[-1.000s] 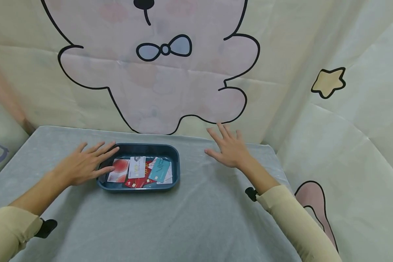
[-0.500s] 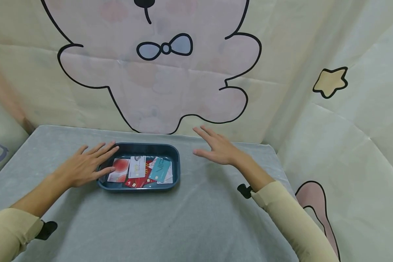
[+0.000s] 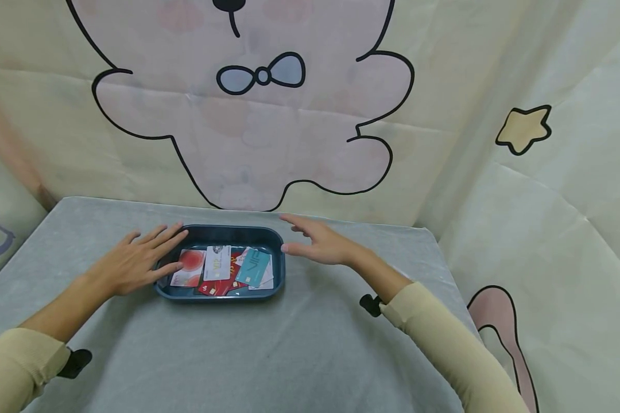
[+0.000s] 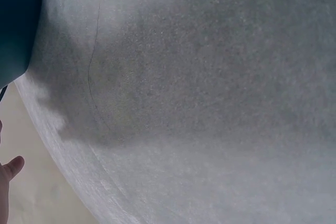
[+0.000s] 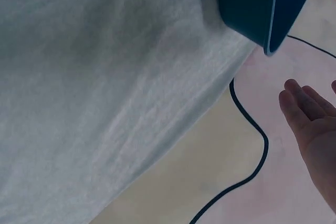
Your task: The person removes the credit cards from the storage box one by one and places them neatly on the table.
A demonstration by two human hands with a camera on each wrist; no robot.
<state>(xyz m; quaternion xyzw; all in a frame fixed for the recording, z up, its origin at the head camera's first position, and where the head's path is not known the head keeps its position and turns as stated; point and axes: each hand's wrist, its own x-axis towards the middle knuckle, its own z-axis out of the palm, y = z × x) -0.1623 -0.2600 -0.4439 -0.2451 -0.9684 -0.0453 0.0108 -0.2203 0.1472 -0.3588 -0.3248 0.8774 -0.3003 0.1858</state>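
Note:
A dark blue tray (image 3: 219,299) with rounded corners stands on the cloth-covered table. Several flat cards lie in it: a red-and-white card (image 3: 188,268), a white VIP card (image 3: 217,263), a teal VIP card (image 3: 253,268) and red cards (image 3: 214,288) partly under them. My left hand (image 3: 134,261) is spread over the tray's left end, fingers straight; whether it touches the rim I cannot tell. My right hand (image 3: 322,243) hovers just off the tray's right end, fingers extended, holding nothing. In the right wrist view the tray (image 5: 247,9) shows apart from that hand (image 5: 315,129).
A grey-blue cloth (image 3: 268,355) covers the table, whose far edge runs close to a pale curtain (image 3: 444,74) printed with a cartoon animal. Another curtain side (image 3: 563,241) bounds the right. A dark band (image 3: 371,305) sits at each sleeve cuff.
My right hand has moved left, from well right of the tray to beside its right end, turning its fingers leftward. The left hand, tray and cards look unmoved.

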